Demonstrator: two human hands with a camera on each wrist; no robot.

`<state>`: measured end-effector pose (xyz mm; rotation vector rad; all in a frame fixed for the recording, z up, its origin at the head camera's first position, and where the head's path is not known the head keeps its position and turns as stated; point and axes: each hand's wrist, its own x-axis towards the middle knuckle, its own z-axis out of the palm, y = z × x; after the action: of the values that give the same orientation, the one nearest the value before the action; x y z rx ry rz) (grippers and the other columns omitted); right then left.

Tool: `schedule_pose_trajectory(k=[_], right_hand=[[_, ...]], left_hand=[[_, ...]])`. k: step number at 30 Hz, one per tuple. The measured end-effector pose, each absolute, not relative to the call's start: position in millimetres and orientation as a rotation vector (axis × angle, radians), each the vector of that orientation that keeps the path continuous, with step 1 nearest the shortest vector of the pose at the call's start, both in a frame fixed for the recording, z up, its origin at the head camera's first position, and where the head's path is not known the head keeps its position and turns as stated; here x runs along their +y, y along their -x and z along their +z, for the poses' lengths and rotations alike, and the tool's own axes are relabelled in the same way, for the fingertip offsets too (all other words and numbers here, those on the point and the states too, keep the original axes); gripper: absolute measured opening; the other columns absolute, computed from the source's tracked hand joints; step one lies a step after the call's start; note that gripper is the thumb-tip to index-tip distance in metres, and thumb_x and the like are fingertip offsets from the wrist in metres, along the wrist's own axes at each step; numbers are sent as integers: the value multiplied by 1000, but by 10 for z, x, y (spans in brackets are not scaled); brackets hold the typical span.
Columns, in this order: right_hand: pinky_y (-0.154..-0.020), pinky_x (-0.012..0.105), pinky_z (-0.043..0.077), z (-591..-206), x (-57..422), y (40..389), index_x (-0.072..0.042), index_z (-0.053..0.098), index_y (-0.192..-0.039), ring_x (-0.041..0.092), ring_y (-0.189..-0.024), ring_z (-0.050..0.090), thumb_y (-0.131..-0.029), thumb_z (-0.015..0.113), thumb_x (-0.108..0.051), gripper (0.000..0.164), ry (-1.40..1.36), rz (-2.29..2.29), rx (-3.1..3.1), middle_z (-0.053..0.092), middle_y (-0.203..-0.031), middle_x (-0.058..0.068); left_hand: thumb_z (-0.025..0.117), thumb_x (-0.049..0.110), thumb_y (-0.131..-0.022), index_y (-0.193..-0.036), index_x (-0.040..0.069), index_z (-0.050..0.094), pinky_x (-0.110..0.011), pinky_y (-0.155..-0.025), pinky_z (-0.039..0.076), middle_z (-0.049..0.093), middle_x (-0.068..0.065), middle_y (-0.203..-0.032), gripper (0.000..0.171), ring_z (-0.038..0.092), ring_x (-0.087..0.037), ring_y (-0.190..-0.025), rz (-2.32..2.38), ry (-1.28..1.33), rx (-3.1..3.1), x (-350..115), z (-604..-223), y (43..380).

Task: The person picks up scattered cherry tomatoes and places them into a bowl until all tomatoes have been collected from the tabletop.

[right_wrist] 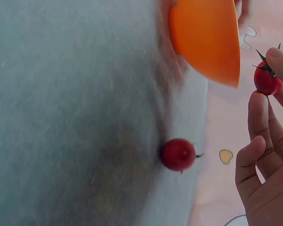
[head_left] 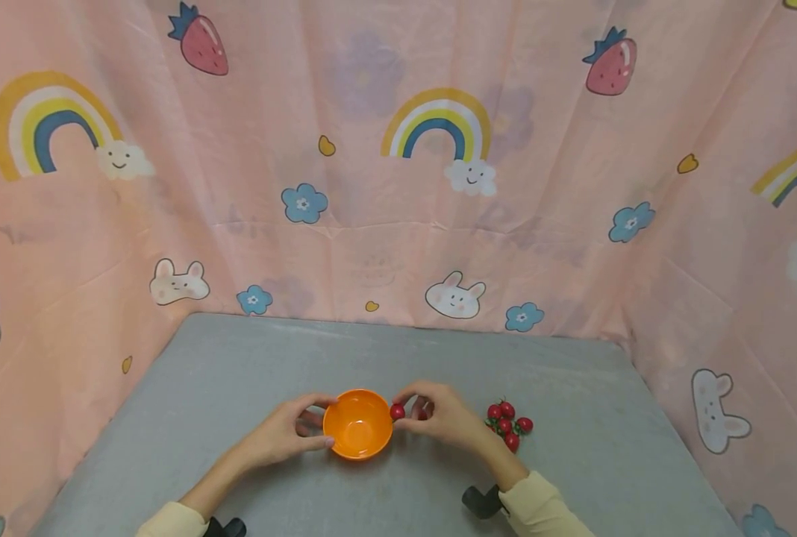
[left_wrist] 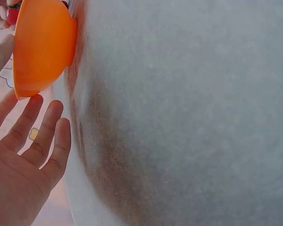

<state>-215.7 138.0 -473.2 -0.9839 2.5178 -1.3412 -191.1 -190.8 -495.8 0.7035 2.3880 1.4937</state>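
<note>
An orange bowl point(head_left: 358, 425) stands on the grey table, its inside bare. My left hand point(head_left: 280, 432) holds the bowl's left rim between thumb and fingers; in the left wrist view the other fingers of that hand point(left_wrist: 26, 160) spread out below the bowl point(left_wrist: 45, 47). At the bowl's right rim, my right hand point(head_left: 442, 418) pinches a red cherry tomato point(head_left: 397, 412). The right wrist view shows this cherry tomato point(right_wrist: 265, 79) with its green stem between thumb and fingertips. Another cherry tomato point(right_wrist: 178, 154) lies on the table near that hand.
Several cherry tomatoes point(head_left: 504, 425) lie in a cluster on the table, right of the right hand and partly behind its wrist. A pink printed curtain point(head_left: 372, 246) rises around the back and sides of the grey table point(head_left: 271, 358).
</note>
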Motion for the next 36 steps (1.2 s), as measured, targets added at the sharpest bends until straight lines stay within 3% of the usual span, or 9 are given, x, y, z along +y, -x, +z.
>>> schedule_pose_trajectory(k=[11,24,29,36], right_hand=[[-66,32,55,-4776,1275,2157,-15,71,-115,14,-75,60,-89,82,-21,29,957,-1349,2446,67,-105,-7],[-73,32,53,-4734,1559,2179,-8,71,-116,19,-84,63,-93,77,-14,24,920,-1387,2434,68,-110,11],[-75,32,52,-4712,1758,2161,-7,71,-113,18,-84,63,-93,77,-16,22,881,-1366,2516,69,-106,6],[-70,32,54,-4707,1990,2141,-16,72,-110,16,-82,64,-94,77,-20,17,873,-1373,2593,68,-99,-5]], left_hand=[[83,23,-89,-137,10,58,-34,-84,57,59,-10,-135,56,65,-24,-107,1484,-699,2386,-1912,-4964,1912],[82,21,-89,-138,9,57,-35,-85,57,58,-11,-136,56,65,-23,-106,1486,-694,2382,-1904,-4959,1915],[82,22,-89,-138,8,57,-35,-85,57,58,-11,-135,56,65,-24,-106,1473,-700,2395,-1898,-4955,1914],[82,23,-89,-138,8,57,-35,-86,57,58,-11,-135,56,65,-25,-106,1446,-702,2419,-1892,-4938,1899]])
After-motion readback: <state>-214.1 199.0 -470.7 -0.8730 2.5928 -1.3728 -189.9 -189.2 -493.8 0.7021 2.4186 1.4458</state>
